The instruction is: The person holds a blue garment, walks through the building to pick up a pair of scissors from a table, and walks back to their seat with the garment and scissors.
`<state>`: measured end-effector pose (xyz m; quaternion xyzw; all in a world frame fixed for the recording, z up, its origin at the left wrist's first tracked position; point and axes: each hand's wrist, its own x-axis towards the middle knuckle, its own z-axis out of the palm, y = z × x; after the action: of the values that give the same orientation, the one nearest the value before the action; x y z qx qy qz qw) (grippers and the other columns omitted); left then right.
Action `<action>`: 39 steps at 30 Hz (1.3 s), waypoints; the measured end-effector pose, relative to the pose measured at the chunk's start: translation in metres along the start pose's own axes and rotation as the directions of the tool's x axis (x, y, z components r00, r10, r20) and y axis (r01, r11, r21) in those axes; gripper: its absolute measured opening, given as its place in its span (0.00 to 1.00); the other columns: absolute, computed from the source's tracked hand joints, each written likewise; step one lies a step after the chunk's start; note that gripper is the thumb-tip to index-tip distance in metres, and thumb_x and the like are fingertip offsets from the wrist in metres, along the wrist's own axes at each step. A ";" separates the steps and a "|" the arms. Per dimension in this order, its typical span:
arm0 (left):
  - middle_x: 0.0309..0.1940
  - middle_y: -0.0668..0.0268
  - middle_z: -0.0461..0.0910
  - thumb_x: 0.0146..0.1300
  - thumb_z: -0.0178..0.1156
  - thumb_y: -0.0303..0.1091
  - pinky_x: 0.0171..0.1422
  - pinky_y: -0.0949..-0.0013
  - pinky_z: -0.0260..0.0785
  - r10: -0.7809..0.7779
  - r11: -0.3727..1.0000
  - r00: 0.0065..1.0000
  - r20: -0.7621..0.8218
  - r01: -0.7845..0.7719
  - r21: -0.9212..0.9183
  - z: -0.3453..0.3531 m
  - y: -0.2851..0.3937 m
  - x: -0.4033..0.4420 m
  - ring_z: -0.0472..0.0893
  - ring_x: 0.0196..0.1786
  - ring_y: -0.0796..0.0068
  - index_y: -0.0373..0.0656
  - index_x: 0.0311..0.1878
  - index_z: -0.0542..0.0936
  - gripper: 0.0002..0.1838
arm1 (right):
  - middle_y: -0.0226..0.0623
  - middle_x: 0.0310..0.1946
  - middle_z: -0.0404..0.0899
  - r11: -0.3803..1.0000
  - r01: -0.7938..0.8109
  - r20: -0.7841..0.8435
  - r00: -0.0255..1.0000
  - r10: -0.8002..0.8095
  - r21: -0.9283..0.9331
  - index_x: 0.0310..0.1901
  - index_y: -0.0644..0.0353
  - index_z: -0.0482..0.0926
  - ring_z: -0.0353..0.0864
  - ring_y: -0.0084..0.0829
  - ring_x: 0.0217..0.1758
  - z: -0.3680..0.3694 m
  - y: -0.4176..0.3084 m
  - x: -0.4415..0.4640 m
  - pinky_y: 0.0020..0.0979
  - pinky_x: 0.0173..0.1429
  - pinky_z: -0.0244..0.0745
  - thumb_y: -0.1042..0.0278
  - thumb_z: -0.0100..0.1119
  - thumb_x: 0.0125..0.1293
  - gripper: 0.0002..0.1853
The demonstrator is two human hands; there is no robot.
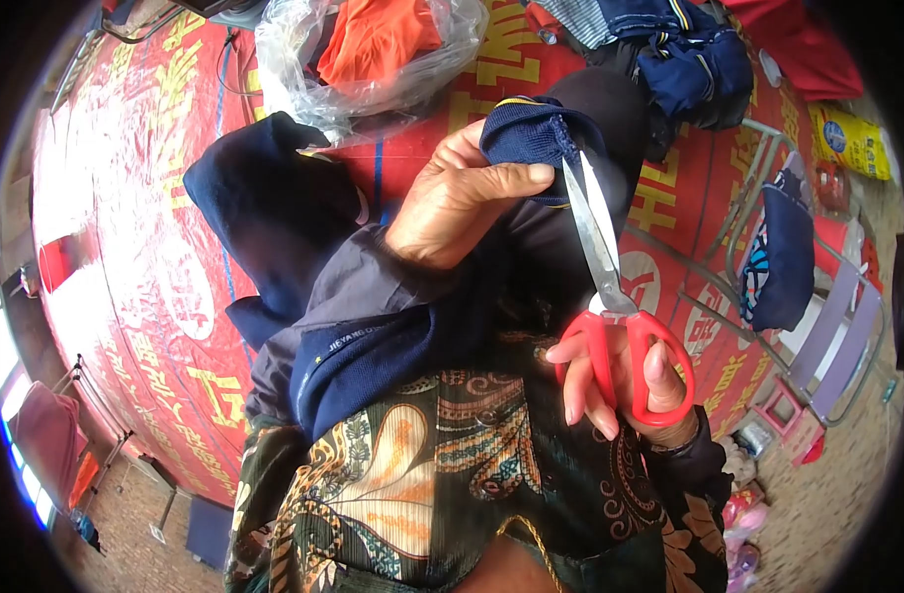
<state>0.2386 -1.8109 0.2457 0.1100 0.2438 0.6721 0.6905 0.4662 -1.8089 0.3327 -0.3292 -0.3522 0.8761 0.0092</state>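
Observation:
My left hand (pixel 462 193) pinches the end of a dark blue knit piece (pixel 531 138), its thumb on top near a seam. The rest of a navy garment (pixel 264 212) lies across my lap and forearm. In my right hand (pixel 630 381) are red-handled scissors (pixel 606 257), with fingers through the loops. The blades are slightly apart and point up at the seam, their tips touching or very close to the knit edge. Whether any thread lies between the blades is too small to tell.
A clear plastic bag (pixel 303 79) with orange cloth stands at the top on the red printed sheet (pixel 126 296). Navy clothes (pixel 694 74) are piled top right. At the right are a metal-framed chair (pixel 837 341), a yellow packet (pixel 849 140) and a pink stool (pixel 783 407).

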 end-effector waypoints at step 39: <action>0.44 0.66 0.83 0.59 0.60 0.19 0.57 0.69 0.71 0.031 0.994 0.999 -0.044 -0.026 0.104 0.024 -0.011 0.008 0.81 0.47 0.76 0.38 0.51 0.79 0.15 | 0.50 0.34 0.82 0.980 0.187 -0.081 0.980 -0.181 0.067 0.61 0.72 0.65 0.72 0.21 0.14 -0.006 0.015 0.005 0.18 0.17 0.64 0.31 0.43 0.66 0.44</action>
<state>0.2596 -1.7993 0.2596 0.1338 0.2924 0.6707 0.6684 0.4692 -1.8156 0.3177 -0.3270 -0.3476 0.8711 0.1157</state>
